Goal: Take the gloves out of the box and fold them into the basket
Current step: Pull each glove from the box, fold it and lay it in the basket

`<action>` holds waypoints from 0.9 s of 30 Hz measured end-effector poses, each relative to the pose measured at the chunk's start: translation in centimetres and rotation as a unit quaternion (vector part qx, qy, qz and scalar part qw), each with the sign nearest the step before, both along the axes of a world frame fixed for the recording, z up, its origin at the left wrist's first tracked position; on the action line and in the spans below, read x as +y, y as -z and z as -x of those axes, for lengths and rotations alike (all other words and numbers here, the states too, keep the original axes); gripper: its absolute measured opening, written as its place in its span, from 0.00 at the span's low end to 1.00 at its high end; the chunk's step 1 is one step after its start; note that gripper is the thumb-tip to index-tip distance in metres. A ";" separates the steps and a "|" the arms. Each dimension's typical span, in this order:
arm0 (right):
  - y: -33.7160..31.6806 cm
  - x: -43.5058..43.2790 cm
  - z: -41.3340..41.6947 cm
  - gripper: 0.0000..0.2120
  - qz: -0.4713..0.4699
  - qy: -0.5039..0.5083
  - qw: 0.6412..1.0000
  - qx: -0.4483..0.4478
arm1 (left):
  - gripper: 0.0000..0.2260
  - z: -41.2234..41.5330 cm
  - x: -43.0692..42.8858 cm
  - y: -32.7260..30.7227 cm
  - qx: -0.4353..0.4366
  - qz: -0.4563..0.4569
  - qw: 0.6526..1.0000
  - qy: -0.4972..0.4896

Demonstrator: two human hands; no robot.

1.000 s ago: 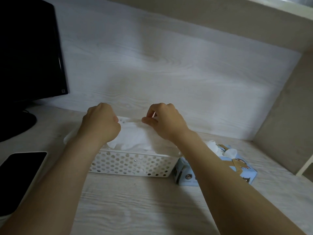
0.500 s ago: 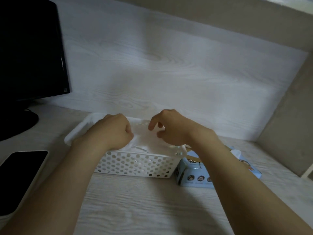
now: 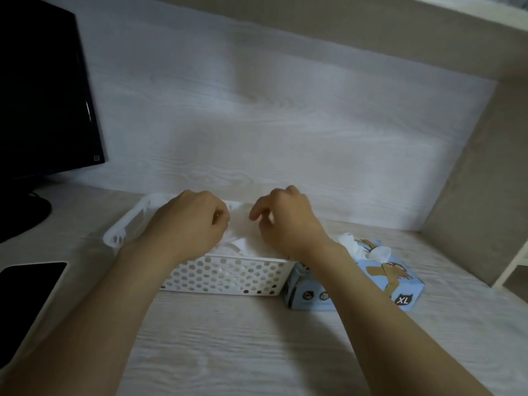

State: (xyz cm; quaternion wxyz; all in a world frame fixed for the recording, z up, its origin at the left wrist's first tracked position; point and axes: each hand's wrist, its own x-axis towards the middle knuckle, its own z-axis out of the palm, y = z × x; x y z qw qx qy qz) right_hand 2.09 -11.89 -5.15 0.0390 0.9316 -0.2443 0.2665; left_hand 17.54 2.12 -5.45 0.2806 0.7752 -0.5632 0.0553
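The two hands are apart above the white basket (image 3: 223, 278). The left hand (image 3: 188, 224) is at 9 o'clock of the folded glove (image 3: 237, 244), with its fingers curled tight. I cannot tell if it pinches the glove, because the fingertips are hidden. The right hand (image 3: 285, 224) is at 3 o'clock, with loosely curled fingers, and I see nothing between them. The glove lies inside the basket, under both hands.

I judge that the step is laying the fold down. To do it well, press the glove flat with straight fingers and let go slowly, so the thin material does not spring open. The blue box (image 3: 400, 284) touches the basket at its 3 o'clock, and more gloves (image 3: 350, 242) stick out of its top.
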 end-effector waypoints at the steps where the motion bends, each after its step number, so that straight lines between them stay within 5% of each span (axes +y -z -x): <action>1: -0.1 -0.1 0.7 0.16 -0.022 -0.003 0.997 -0.078 | 0.11 0.3 0.0 -0.1 -0.003 0.013 1.000 -0.001; 4: -0.1 -0.7 3.2 0.14 -0.107 -0.008 0.971 -0.213 | 0.10 1.7 -0.3 -0.7 -0.006 0.047 0.999 0.008; 10: 0.2 -3.9 7.7 0.14 -0.039 -0.002 0.993 -0.116 | 0.11 6.1 -3.3 -2.2 -0.111 0.019 0.992 0.064; 16: 0.9 -6.8 8.6 0.12 -0.058 0.003 0.997 -0.058 | 0.12 8.6 -7.5 -2.8 -0.113 -0.038 0.986 0.120; 23: 2.6 -8.2 7.3 0.16 -0.105 0.063 0.990 -0.072 | 0.10 10.3 -10.4 -2.2 -0.092 -0.098 0.981 0.139; 27: 1.8 -8.0 8.6 0.13 -0.192 0.021 0.967 -0.169 | 0.17 10.7 -10.5 -2.1 -0.120 -0.135 0.973 0.144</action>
